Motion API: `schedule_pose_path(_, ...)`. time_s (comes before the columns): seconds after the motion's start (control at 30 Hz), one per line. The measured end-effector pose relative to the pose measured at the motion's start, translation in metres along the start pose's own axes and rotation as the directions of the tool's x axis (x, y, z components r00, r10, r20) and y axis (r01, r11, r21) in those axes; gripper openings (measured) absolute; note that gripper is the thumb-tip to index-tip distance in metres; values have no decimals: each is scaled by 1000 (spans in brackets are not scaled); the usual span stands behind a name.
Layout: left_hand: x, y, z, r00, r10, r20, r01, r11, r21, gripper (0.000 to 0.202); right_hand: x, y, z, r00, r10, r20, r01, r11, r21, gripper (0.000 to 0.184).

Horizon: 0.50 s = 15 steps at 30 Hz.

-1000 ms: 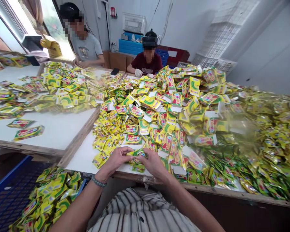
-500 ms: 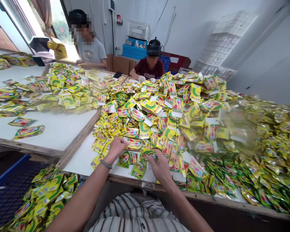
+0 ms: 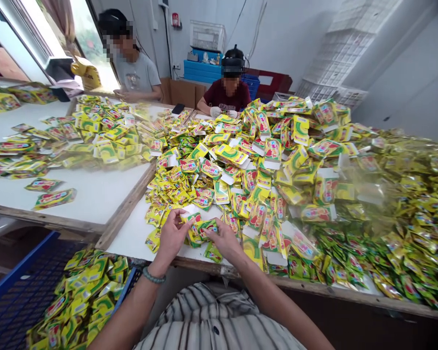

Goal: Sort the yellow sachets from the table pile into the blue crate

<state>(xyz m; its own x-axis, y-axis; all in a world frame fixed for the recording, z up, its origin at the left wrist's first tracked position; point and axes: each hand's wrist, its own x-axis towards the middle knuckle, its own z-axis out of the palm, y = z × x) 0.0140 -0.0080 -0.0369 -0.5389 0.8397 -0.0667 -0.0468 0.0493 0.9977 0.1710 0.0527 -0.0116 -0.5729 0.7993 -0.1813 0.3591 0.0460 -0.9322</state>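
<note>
My left hand [image 3: 173, 237] is closed on a small yellow carton [image 3: 192, 219] with a white flap standing up at its top. From the right, my right hand [image 3: 225, 239] pinches a green sachet [image 3: 209, 226] with a red print. The sachet is close against the carton's side; whether its edge is inside, I cannot tell. Below them a loose green sachet [image 3: 213, 253] lies near the table edge, partly hidden by my right hand. Just beyond my hands rises a heap of yellow cartons [image 3: 231, 154], many with open white flaps.
Many green and yellow sachets [image 3: 405, 209] are piled at the right. A blue crate [image 3: 20, 287] with yellow cartons stands low at the left. Wooden strips [image 3: 129, 204] edge the white table [image 3: 95, 194]. Two people [image 3: 136, 73] work across the table; one wears a dark red shirt [image 3: 228, 99].
My left hand has picked up the carton from in front of the heap. The right hand has moved left with the green sachet, up against the carton. The view has shifted slightly.
</note>
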Motion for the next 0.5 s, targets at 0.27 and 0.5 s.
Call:
schedule_pose_path(0.27,-11,-2,2,953,-241,185,274,943,-187,61,4,-15,-27,989,-101,-110,98,995,-28,26)
schedule_pose_path(0.5,-3,8,5,909,-147,390,231,956,-178,59,33,-61,-53,954,-179,240,291,745,-600,5)
